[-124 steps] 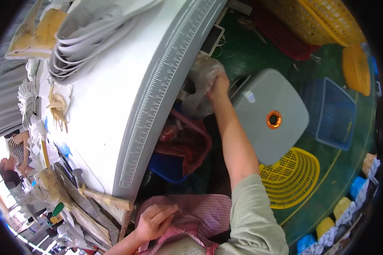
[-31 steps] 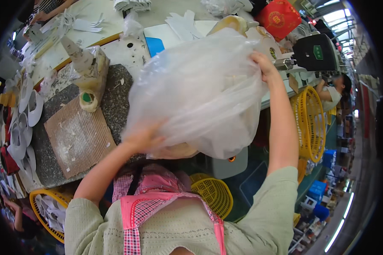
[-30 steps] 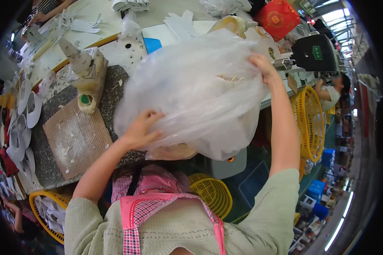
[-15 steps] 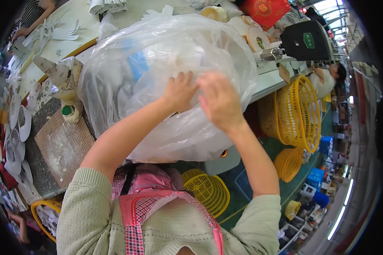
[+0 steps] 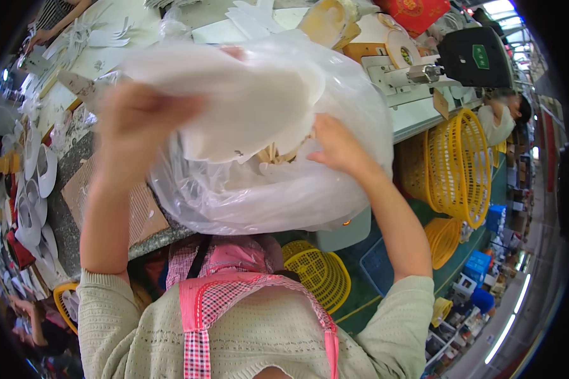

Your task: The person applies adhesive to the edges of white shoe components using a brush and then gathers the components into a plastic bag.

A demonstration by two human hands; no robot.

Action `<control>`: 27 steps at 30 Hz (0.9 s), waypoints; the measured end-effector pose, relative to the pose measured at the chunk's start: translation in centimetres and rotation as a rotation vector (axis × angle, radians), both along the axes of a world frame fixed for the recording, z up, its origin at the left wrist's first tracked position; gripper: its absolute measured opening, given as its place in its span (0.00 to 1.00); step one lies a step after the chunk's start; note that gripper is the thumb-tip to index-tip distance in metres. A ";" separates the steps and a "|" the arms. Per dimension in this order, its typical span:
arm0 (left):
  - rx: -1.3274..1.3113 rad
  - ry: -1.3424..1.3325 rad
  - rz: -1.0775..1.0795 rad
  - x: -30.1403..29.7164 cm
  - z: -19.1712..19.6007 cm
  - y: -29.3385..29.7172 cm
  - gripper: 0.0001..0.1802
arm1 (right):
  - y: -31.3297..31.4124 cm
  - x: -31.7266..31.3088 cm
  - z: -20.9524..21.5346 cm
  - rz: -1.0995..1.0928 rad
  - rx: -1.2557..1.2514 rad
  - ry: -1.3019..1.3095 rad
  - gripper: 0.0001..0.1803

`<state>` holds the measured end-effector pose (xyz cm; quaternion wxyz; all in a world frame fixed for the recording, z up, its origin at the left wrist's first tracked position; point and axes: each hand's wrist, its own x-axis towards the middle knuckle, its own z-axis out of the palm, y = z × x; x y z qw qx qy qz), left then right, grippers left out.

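A large clear plastic bag (image 5: 265, 205) lies on the worktable in front of me, its mouth spread wide. Over the opening is a broad white sheet-like piece (image 5: 246, 120) with a rounded, wavy edge, smeared by motion on its left. My left hand (image 5: 139, 123), also blurred, is closed at the left side of this white piece. My right hand (image 5: 338, 145) is at the bag's right side, fingers bent round the plastic by the opening, some of them hidden. Beige strip-like pieces (image 5: 277, 155) show inside the bag, below the white piece.
Right of the bag stands a machine with a dark head (image 5: 474, 57). Yellow baskets (image 5: 458, 167) are beside the table, and another yellow basket (image 5: 316, 275) is below its front edge. A ridged board (image 5: 142, 215) lies left. Co-workers sit at both sides.
Both hands were close together on top of the gathered bag. Now they are apart, left hand far left, and the bag is open with the white piece and beige strips showing.
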<state>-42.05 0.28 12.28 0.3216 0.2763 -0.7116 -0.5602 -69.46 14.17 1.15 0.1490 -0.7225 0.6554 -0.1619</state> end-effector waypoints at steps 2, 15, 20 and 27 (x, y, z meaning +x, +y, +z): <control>0.194 0.554 -0.118 7.1 0.6 -2.8 0.17 | -0.4 -0.4 1.2 0.001 0.293 0.073 0.28; -0.118 0.278 0.993 36.2 -6.4 -3.3 0.13 | 2.1 2.2 4.3 0.164 0.256 0.162 0.16; -0.075 0.081 1.149 43.6 -11.7 -5.8 0.13 | 3.0 -2.9 7.1 -0.222 0.461 -0.026 0.17; -1.226 -0.788 1.037 42.2 -10.0 -6.9 0.19 | 2.0 -4.5 11.4 -0.045 0.202 -0.032 0.22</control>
